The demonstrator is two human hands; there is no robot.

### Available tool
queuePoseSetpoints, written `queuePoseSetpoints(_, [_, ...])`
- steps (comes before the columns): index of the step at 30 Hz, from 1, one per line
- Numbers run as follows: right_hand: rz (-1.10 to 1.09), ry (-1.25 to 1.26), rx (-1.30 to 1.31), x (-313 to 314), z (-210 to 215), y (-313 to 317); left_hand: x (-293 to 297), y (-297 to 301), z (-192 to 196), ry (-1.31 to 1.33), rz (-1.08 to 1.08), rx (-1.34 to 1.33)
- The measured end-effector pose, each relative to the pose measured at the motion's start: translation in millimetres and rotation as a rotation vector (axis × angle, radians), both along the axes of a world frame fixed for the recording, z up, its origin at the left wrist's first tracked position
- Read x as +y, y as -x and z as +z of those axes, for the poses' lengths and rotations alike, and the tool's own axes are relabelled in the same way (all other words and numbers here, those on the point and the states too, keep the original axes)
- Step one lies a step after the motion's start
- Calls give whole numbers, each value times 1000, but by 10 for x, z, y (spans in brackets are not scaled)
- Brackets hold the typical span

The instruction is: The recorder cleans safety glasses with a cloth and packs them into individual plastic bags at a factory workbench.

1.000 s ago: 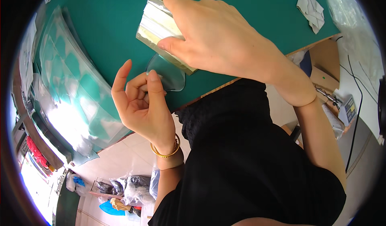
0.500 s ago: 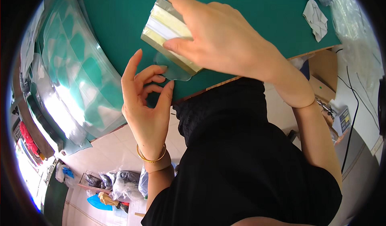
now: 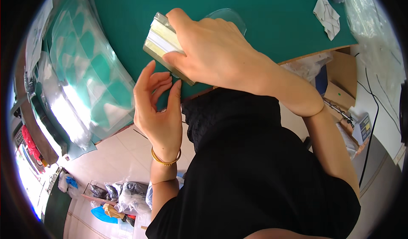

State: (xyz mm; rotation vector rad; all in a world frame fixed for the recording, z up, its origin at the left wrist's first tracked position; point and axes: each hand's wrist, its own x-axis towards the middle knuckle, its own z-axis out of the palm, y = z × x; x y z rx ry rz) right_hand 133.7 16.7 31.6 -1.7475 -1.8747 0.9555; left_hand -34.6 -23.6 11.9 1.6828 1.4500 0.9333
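My right hand (image 3: 216, 52) is closed around a rectangular block (image 3: 163, 37) with a pale yellow face, a white middle strip and a clear, shiny edge. The block is held tilted over a green tabletop (image 3: 272, 9). My left hand (image 3: 159, 101), with a gold bracelet, is close to the block's lower edge. Its fingers are curved, and the thumb seems to stand a little apart from them. Beyond my right knuckles lies a clear plastic piece with a rounded edge (image 3: 229, 16), partly hidden by the hand. A small clear edge shows by my left fingertips, too faint to make out.
Clear plastic sheets (image 3: 91, 69) cover the table's left side. A crumpled white cloth (image 3: 327, 18) lies at the far right, near clear plastic wrap (image 3: 365, 18). Below the table's right edge are an open cardboard box (image 3: 344, 75), a grey device (image 3: 362, 128) and black cables (image 3: 374, 111).
The block in my right hand has shifted slightly left and toward me. My left thumb and fingers have drawn closer together. A rounded clear piece now shows beyond my right hand.
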Motion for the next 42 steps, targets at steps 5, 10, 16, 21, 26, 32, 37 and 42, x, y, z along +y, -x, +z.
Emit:
queuePoseSetpoints(5, [-121,-147,136,63,-19,-821,101,125,278,62,-94,61])
queuePoseSetpoints(10, [-358,-264,-79,-42,-161,-1648,614,-259,429,-294,-556,410])
queuePoseSetpoints(16, [-504,-532,-633,-183,439,-2324,785,-504,301,-290,-680,612])
queuePoseSetpoints(21, [-306,-358,-723,-57,339,-3317,1113,-662,451,-388,-782,573])
queuePoseSetpoints(26, [-263,-215,-795,83,533,-3198,2068,-838,1141,-586,-571,565])
queuePoseSetpoints(32, [-269,-449,-791,5,681,-2897,3276,-1162,1444,-603,-537,775])
queuePoseSetpoints(37, [-5,-395,-475,-26,552,-1521,3230,-930,1187,-681,-586,709])
queuePoseSetpoints(42, [272,-350,-342,-81,110,-650,2054,-889,1128,-679,-571,384])
